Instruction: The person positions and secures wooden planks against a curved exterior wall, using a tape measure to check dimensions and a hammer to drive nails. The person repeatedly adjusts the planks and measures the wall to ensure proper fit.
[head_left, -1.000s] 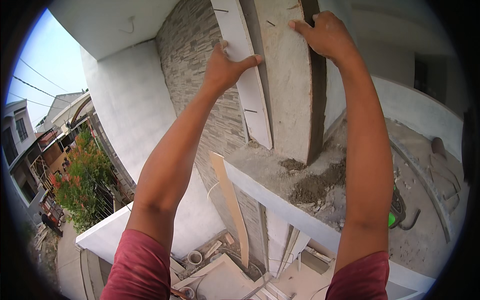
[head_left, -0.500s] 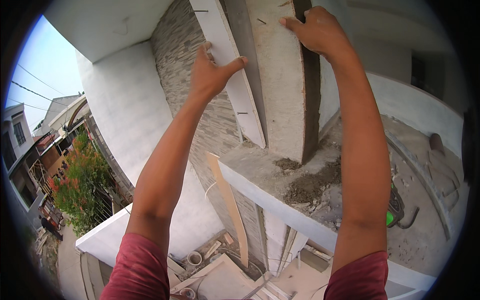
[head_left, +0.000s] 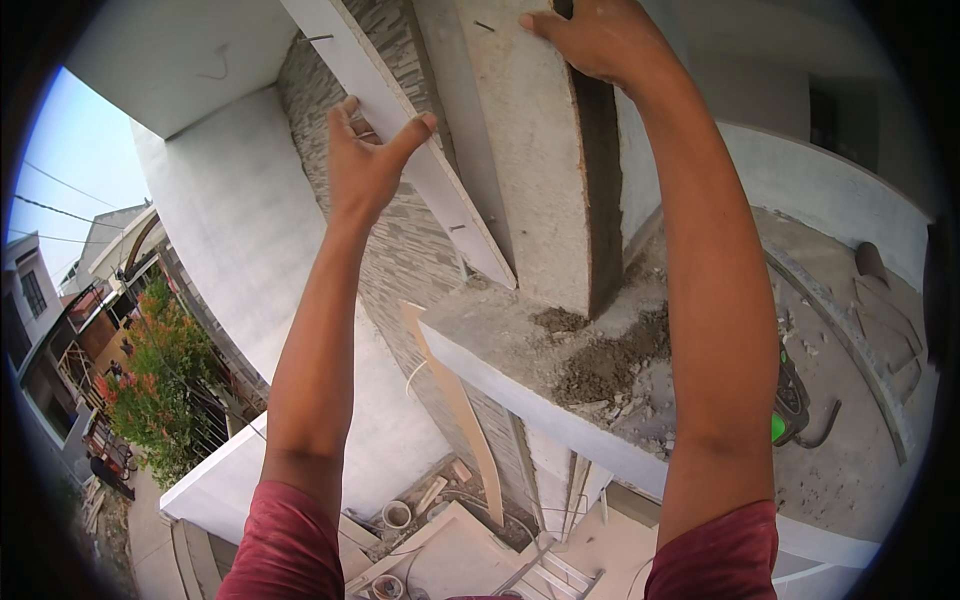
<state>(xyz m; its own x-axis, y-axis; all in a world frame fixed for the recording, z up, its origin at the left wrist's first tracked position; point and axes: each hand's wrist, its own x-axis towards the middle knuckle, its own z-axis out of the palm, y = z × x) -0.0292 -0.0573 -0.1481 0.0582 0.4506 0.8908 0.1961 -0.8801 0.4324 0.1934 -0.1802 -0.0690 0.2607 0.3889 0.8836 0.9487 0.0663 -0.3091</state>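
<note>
My left hand (head_left: 368,165) grips the edge of a narrow white board (head_left: 440,195), thumb on one edge and fingers on the other. Two nails stick out of the board, which slants with its lower end near the ledge (head_left: 480,320). Right of it stands a pillar faced with a pale, cement-stained plank (head_left: 535,160), a nail near its top. My right hand (head_left: 610,45) holds this plank high up, its thumb on the front face; the other fingers are partly hidden behind. The pillar's dark side (head_left: 600,190) shows rough cement.
Crumbly wet mortar (head_left: 610,360) lies at the pillar's foot. A black and green tool (head_left: 788,405) rests behind my right forearm. A thin wooden strip (head_left: 460,410) leans below the ledge. Far below are buckets (head_left: 397,515) and a ladder (head_left: 560,575).
My left hand has drawn the top of the white board leftward, so it tilts more and the gap to the pillar widens. My right hand stays on the plank; the view has shifted slightly.
</note>
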